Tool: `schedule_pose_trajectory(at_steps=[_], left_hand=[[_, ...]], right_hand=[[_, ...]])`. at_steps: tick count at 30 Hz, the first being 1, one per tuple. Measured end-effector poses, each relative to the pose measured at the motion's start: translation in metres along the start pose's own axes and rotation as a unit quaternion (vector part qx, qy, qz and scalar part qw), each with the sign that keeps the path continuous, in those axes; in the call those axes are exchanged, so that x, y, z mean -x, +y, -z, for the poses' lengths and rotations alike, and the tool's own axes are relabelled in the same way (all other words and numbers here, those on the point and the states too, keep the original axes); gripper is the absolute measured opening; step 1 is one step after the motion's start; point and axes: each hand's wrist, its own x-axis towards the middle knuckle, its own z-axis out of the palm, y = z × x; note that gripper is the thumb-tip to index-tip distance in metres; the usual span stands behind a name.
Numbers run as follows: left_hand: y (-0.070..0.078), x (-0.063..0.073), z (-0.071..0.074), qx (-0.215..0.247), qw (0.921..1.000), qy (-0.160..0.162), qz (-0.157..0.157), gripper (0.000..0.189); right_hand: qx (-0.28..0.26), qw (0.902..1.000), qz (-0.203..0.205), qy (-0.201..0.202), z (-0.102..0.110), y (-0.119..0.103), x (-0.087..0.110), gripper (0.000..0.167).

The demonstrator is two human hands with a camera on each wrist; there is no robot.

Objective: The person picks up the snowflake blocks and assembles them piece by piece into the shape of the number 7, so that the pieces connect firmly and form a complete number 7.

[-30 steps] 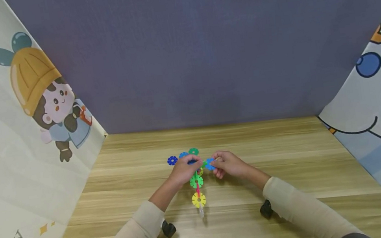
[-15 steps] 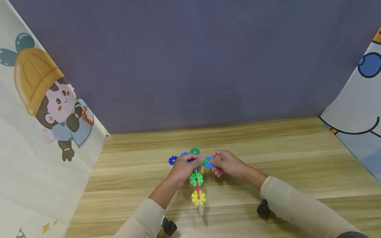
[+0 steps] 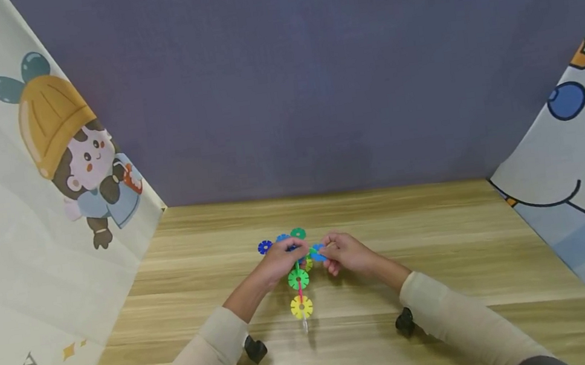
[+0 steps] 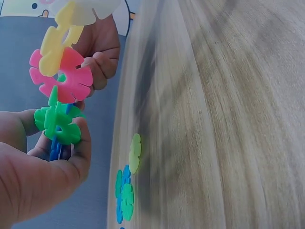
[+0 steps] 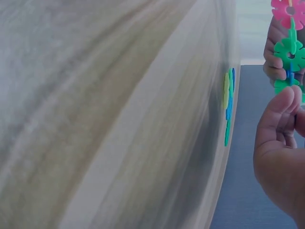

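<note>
A chain of slotted snowflake discs hangs from my left hand (image 3: 282,264), which pinches it near its top. In the left wrist view the fingers hold a green disc (image 4: 57,124), linked to a pink disc (image 4: 71,78), a yellow disc (image 4: 50,50) and a whitish disc (image 4: 90,10). Close beside it, my right hand (image 3: 351,252) pinches a blue disc (image 3: 319,253) against a green piece at the left fingertips. Whether the blue disc's slot is joined to that piece is too small to tell. The right wrist view shows the right fingers (image 5: 281,102) just below the chain.
Behind the left hand, several loose discs lie on the wooden table (image 3: 442,237): a dark blue disc (image 3: 264,247), a lighter blue one, a green disc (image 3: 297,233) and a yellow-green disc (image 3: 309,264). A dark blue-grey backdrop (image 3: 281,86) stands at the table's far edge.
My right hand's blue disc has moved slightly left, nearer to the left fingertips. The chain has shifted a little left. Both hands keep their hold.
</note>
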Motion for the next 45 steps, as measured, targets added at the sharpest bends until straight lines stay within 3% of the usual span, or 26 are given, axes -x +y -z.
schedule_pose_trajectory(at_steps=[11,27,30,34,38,41,45], left_hand=[[-0.001,0.001,-0.002,-0.072,0.9973,0.012,-0.010,0.026],[0.000,0.004,0.006,-0.063,0.9976,0.029,-0.006,0.031],[-0.002,0.005,0.009,-0.059,0.9978,0.030,-0.004,0.029],[-0.004,0.007,0.013,-0.048,0.9986,0.023,-0.003,0.027],[-0.006,0.008,0.016,-0.039,0.9990,0.021,-0.005,0.029],[-0.007,0.009,0.017,-0.036,0.9990,0.024,-0.007,0.025],[-0.008,0.010,0.017,-0.036,0.9988,0.032,-0.007,0.021]], right_hand=[[-0.021,0.9997,-0.007,-0.009,-0.001,0.005,-0.002,0.023],[-0.054,0.9981,-0.028,0.011,-0.004,0.003,-0.008,0.026],[-0.024,0.9991,-0.023,0.027,-0.004,0.005,-0.011,0.023],[0.054,0.9974,-0.011,0.046,-0.005,0.010,-0.016,0.017],[0.169,0.9839,0.023,0.052,-0.008,0.012,-0.020,0.013],[0.274,0.9580,0.063,0.054,-0.010,0.014,-0.023,0.015],[0.355,0.9290,0.095,0.047,-0.015,0.016,-0.028,0.019]])
